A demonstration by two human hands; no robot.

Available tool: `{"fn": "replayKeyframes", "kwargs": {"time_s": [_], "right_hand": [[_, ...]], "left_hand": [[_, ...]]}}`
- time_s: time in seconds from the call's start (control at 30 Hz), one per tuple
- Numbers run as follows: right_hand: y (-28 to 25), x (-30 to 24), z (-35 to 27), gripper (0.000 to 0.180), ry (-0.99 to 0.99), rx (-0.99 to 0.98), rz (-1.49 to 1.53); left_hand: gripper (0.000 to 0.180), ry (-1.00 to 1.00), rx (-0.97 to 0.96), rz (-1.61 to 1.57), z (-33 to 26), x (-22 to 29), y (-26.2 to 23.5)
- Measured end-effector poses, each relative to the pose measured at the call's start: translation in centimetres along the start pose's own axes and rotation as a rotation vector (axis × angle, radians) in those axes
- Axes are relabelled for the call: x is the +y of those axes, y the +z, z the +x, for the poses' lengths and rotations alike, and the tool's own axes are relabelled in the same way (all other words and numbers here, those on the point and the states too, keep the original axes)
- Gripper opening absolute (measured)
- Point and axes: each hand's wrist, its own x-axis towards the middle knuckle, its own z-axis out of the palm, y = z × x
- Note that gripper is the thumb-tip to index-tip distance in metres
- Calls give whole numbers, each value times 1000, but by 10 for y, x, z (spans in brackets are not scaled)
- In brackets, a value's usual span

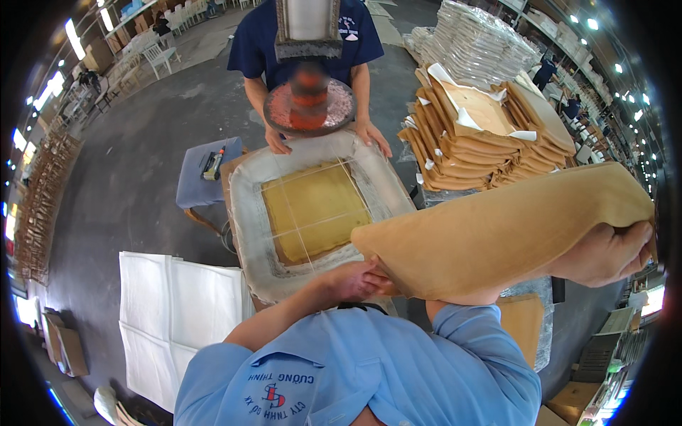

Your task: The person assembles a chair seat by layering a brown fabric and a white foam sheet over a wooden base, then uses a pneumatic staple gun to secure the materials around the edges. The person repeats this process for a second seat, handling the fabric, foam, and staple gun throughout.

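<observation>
Right hand (607,252) grips the far end of a tan cushion (497,231), fingers closed over its edge. Left hand (352,280) clasps the near end. Beyond lies a cloth-draped frame (249,213); opposite, a co-worker's hands (373,135) rest on its rim.

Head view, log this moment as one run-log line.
left hand: under tan cushion pad's near edge | right hand: gripping its far end | pad: lifted beside fabric-lined seat frame

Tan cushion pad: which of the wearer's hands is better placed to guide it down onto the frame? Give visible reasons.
Probably left: the left hand grips the tan cushion pad beside the frame; the right hand holds its far end.
</observation>
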Motion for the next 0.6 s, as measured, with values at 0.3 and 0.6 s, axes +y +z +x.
{"fn": "replayKeyframes", "kwargs": {"time_s": [0.3,0.6], "right_hand": [[31,31,14,30,267,148,592],[176,128,-177,29,1013,-367,686]], "left_hand": [[48,632,-11,-383,-59,19,-1],[34,1154,661,-532,-143,194,-84]]}}
